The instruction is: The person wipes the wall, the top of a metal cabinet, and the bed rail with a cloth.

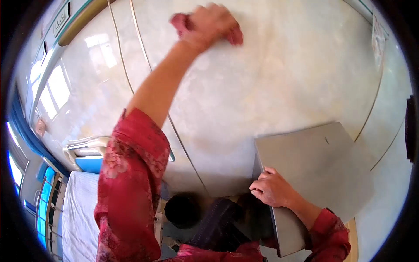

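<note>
My left hand (211, 27) is stretched up high against the glossy, marble-patterned wall (244, 87). It is closed on a red cloth (180, 24), which bunches out on both sides of the hand and lies against the wall. The hand is slightly blurred. Lower right, my right hand (271, 187) rests at the near-left edge of a grey cabinet (318, 161) with a flat top. Its fingers are curled over that edge, and the forearm lies across the top surface.
A bed with a white sheet (80, 214) and a blue-and-cream end board (89, 162) stands at left. Thin cables (120, 48) run down the wall, below a rail panel (65, 37) at upper left. A dark round object (182, 211) sits low beside my legs.
</note>
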The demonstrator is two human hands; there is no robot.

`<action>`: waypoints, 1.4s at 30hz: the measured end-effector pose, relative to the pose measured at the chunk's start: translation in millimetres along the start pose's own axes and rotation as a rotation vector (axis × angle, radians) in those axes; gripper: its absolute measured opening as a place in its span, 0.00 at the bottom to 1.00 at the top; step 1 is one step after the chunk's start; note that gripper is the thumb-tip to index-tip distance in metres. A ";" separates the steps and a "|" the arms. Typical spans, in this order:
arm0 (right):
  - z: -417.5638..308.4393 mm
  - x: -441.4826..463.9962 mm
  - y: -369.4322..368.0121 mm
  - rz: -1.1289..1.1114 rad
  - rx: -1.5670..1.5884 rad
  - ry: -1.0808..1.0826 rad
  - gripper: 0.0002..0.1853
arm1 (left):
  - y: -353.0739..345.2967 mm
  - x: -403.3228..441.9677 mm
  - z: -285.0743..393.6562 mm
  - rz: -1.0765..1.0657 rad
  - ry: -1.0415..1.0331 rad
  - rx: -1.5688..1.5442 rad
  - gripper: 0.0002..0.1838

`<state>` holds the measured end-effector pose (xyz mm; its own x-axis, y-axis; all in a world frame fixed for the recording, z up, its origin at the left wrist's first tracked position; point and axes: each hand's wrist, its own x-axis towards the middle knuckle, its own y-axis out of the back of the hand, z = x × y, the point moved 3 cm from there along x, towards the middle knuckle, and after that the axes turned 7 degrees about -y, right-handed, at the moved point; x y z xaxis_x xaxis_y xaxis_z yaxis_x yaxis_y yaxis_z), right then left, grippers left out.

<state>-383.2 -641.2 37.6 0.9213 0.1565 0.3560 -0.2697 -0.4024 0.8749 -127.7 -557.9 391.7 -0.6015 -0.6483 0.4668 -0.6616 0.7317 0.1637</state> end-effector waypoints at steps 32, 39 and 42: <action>-11.9 10.1 -1.2 -0.021 -0.019 -0.032 0.04 | -2.7 -161.9 162.9 0.132 0.580 0.097 0.18; -14.0 11.7 -1.0 -0.040 0.010 -0.070 0.04 | -8.9 -199.0 230.0 0.020 0.553 -0.038 0.21; -14.1 10.7 -0.3 -0.036 0.033 -0.078 0.04 | -6.9 -218.2 265.4 -0.060 0.479 -0.073 0.17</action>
<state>-377.2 -626.7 45.9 0.9496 0.1012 0.2965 -0.2277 -0.4271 0.8751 -110.8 -477.3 58.0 -0.2779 -0.5324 0.7996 -0.6453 0.7201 0.2552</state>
